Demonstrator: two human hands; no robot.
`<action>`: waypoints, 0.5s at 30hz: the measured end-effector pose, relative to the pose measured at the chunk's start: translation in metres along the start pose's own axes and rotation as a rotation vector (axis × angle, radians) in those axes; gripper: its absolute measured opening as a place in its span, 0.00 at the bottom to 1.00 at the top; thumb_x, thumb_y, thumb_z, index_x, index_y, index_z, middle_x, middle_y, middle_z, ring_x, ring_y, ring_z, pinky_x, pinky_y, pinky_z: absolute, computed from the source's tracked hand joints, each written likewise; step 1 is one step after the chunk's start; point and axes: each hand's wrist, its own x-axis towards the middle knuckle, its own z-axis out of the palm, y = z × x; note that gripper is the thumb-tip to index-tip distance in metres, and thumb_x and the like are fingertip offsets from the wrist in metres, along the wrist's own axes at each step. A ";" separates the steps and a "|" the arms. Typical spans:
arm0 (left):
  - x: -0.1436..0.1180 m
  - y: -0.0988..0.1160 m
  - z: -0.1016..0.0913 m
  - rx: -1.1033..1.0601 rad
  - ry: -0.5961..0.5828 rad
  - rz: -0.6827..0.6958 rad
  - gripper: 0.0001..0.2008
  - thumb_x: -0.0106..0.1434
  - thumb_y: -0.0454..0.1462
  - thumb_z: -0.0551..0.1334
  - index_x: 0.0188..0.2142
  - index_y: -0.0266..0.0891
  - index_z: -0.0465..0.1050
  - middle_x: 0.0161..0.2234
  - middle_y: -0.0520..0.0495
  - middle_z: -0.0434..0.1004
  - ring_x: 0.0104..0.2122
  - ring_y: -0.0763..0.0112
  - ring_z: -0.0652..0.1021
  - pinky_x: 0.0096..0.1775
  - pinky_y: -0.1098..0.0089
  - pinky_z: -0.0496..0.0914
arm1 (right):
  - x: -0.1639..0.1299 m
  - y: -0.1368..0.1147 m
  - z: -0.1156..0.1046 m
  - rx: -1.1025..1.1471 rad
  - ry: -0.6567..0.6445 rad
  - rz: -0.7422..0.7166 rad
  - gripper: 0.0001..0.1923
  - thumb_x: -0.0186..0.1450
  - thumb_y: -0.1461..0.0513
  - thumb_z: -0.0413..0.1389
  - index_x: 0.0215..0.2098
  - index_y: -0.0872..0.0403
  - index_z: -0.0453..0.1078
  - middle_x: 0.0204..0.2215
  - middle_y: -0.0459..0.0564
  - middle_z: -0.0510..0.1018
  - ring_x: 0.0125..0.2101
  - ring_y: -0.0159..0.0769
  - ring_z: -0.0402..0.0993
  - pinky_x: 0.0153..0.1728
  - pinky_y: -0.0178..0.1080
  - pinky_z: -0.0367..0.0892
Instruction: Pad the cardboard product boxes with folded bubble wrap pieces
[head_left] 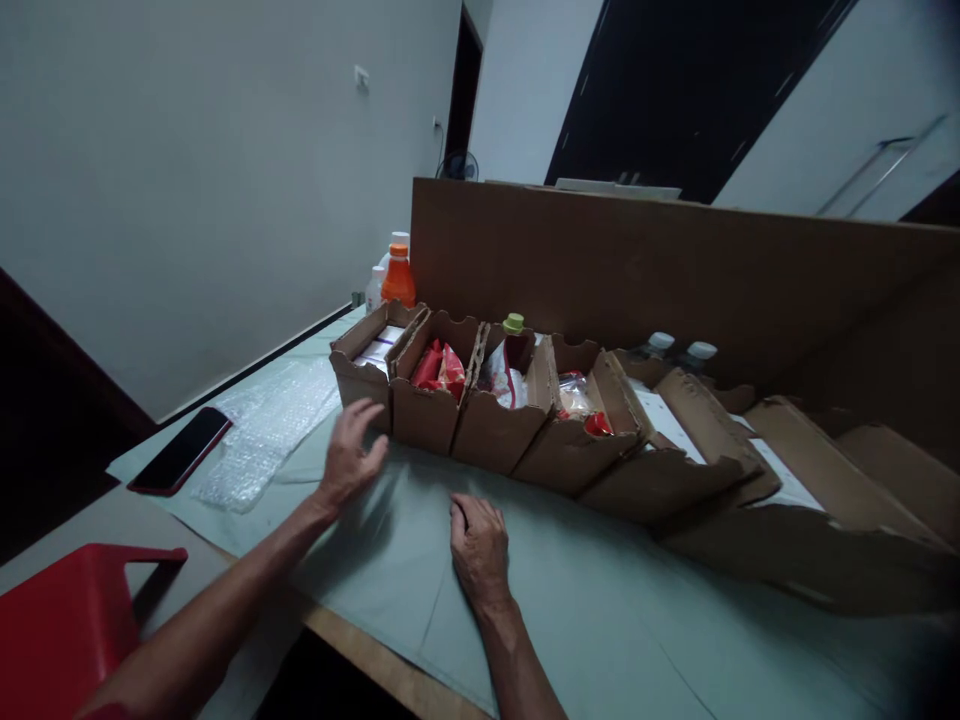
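Note:
My left hand (351, 457) hovers over the table with its fingers apart, just in front of the leftmost cardboard bin (365, 375), holding nothing. My right hand (478, 545) rests flat on the pale green table cover (600, 620), empty, a little before the row of cardboard bins (487, 430). The bins hold white boxes (381, 347), red packets (439, 368), a bottle with a green cap (513, 324) and a clear bag with red pieces (581, 400).
A sheet of bubble wrap (266, 425) and a dark phone (180, 450) lie at the left. A red chair (67, 620) stands at the lower left. An orange bottle (398, 277) and a tall brown board (675, 270) stand behind the bins.

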 end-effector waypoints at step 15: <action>0.074 -0.001 -0.089 0.630 -0.144 0.347 0.09 0.61 0.35 0.61 0.29 0.40 0.81 0.64 0.40 0.68 0.68 0.40 0.56 0.62 0.39 0.54 | 0.001 -0.001 -0.001 -0.029 -0.049 0.029 0.14 0.66 0.70 0.50 0.40 0.53 0.77 0.35 0.50 0.83 0.37 0.41 0.76 0.42 0.40 0.61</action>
